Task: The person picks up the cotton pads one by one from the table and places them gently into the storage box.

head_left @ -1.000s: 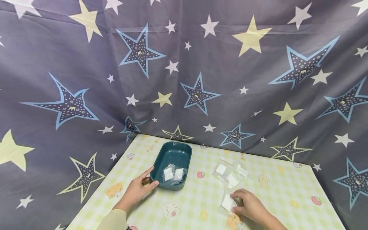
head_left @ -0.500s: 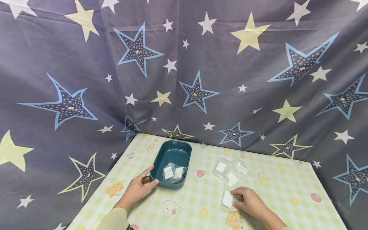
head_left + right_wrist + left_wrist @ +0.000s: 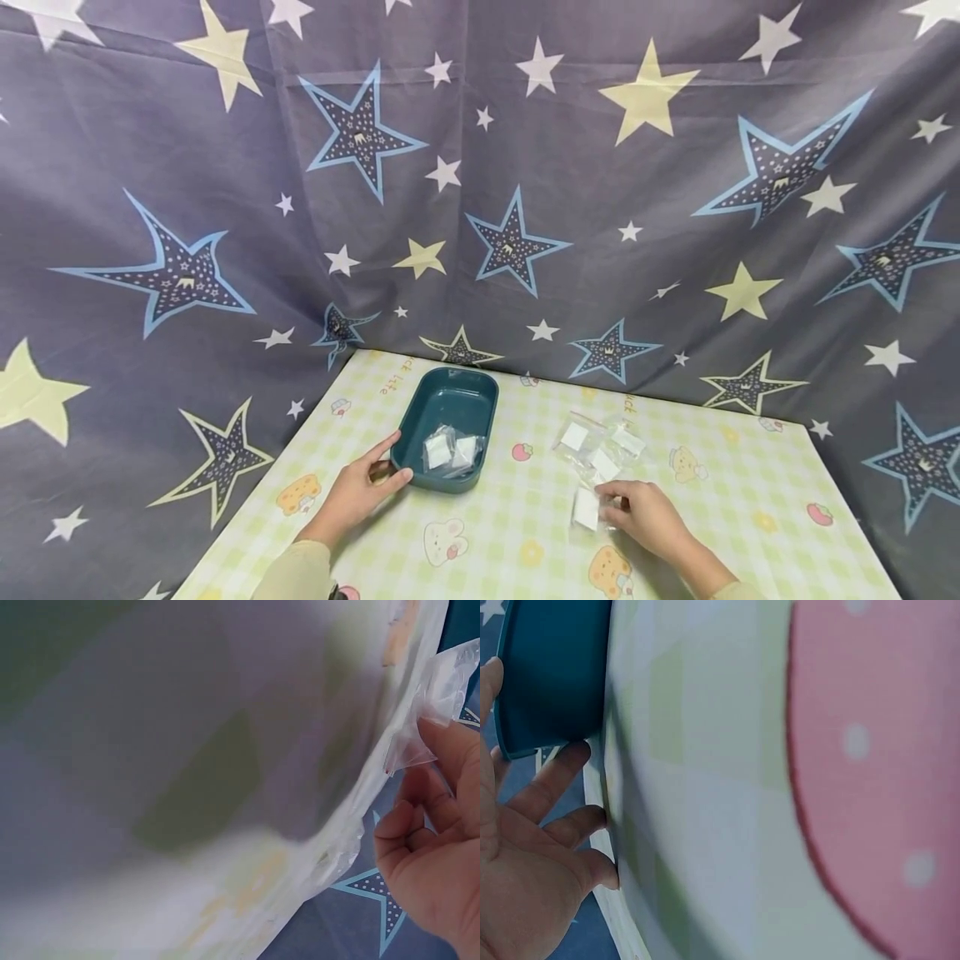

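A dark teal rectangular tray (image 3: 450, 479) stands on the table, and a pair of small clear plastic bags (image 3: 450, 450) with white squares inside lies at its near end. My left hand (image 3: 360, 496) holds the tray's near left corner between thumb and forefinger; in the left wrist view its other fingers (image 3: 577, 825) spread by the table. My right hand (image 3: 648, 521) pinches the edge of a clear plastic bag (image 3: 586, 508) with a white square in it. The right wrist view shows this bag (image 3: 442, 686) at the thumb and fingertips, the forefinger bent.
Just beyond my right hand lie several similar clear bags (image 3: 602, 463) in a loose, overlapping group. A green-checked cloth (image 3: 525, 525) with cartoon prints covers the table. Behind and beside it hangs a dark star-patterned curtain (image 3: 420, 208).
My right hand has taken the pinched bag slightly away from me and to the left. My left hand and the tray have stayed put.
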Tool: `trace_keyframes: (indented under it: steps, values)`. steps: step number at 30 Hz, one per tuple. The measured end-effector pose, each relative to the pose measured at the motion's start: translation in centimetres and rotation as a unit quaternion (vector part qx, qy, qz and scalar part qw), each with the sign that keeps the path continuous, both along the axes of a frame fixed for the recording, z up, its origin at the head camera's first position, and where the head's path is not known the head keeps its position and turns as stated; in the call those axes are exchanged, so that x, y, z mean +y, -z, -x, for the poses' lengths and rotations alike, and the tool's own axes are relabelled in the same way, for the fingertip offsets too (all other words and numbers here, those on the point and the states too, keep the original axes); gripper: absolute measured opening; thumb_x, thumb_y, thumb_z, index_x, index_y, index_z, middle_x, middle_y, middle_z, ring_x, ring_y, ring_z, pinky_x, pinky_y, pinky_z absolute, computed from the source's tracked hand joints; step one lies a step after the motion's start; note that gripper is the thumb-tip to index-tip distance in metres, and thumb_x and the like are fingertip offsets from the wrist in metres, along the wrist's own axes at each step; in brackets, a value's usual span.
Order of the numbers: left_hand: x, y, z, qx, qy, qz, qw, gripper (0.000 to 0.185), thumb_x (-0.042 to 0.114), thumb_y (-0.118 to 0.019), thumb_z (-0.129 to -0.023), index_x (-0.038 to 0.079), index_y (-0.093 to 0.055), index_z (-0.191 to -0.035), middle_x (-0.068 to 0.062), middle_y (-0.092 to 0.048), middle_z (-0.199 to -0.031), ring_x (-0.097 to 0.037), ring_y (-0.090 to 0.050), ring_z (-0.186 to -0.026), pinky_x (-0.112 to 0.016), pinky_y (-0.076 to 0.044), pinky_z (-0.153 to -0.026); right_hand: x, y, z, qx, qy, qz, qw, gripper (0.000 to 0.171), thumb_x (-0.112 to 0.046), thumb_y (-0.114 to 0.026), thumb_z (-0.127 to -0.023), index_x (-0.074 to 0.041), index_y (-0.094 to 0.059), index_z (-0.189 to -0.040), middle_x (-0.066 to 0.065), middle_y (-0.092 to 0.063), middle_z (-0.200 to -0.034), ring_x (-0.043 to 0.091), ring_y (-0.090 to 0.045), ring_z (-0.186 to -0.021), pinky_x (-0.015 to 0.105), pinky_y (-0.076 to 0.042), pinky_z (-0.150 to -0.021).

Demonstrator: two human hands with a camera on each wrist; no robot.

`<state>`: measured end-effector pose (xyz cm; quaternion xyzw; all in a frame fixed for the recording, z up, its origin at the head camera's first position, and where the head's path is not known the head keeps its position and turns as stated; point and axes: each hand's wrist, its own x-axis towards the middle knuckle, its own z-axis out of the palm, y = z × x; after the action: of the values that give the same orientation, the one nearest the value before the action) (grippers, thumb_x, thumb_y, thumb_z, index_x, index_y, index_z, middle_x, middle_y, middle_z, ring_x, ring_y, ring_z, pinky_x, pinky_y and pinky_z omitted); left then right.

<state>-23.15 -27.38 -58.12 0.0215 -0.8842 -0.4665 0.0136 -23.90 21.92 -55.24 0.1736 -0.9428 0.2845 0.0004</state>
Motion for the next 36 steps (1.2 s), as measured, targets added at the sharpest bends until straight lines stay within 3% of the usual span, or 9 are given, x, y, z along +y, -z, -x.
trace_keyframes:
  steps: [6, 15, 26, 36]
  values:
    - [0.2, -0.4, 0.1, -0.003, 0.002, 0.007, 1.0, 0.082, 0.06, -0.08, -0.091, 0.04, -0.046, -0.163, -0.014, -0.073, -0.139, -0.03, -0.068, -0.135, -0.058, -0.046, -0.12, -1.1, -0.9, 1.3, 0.023, 0.004, 0.029, 0.999, 0.026, -0.012, -0.085, -0.089, -0.012, -0.083, -0.115, -0.01, -0.061, -0.069, -0.003, -0.043, -0.059, 0.019, -0.041, -0.055]
    - [0.5, -0.8, 0.4, 0.004, 0.012, 0.034, 0.9993, 0.082, 0.06, -0.077, -0.094, 0.035, -0.043, -0.165, -0.02, -0.069, -0.142, -0.034, -0.066, -0.137, -0.064, -0.041, -0.122, -4.6, -3.5, 4.0, 0.035, 0.001, 0.056, 0.998, 0.025, -0.015, -0.084, -0.093, -0.011, -0.083, -0.118, -0.005, -0.074, -0.081, 0.0, -0.048, -0.064, 0.021, -0.042, -0.055]
    - [1.3, -1.4, 0.7, 0.001, 0.01, 0.021, 0.9997, 0.082, 0.057, -0.077, -0.095, 0.033, -0.043, -0.165, -0.02, -0.069, -0.142, -0.035, -0.066, -0.137, -0.064, -0.042, -0.121, -10.0, -5.7, 7.6, 0.036, -0.016, 0.099, 0.994, 0.025, -0.017, -0.084, -0.093, -0.013, -0.083, -0.118, 0.003, -0.083, -0.101, 0.005, -0.051, -0.066, 0.022, -0.044, -0.06]
    - [1.5, -1.4, 0.7, -0.009, 0.004, 0.017, 0.9998, 0.082, 0.056, -0.078, -0.095, 0.032, -0.043, -0.165, -0.021, -0.07, -0.141, -0.036, -0.065, -0.137, -0.064, -0.043, -0.12, -13.5, -6.7, 9.0, 0.034, -0.016, 0.123, 0.992, 0.024, -0.014, -0.084, -0.093, -0.01, -0.083, -0.117, 0.008, -0.083, -0.102, 0.009, -0.053, -0.067, 0.024, -0.044, -0.059]
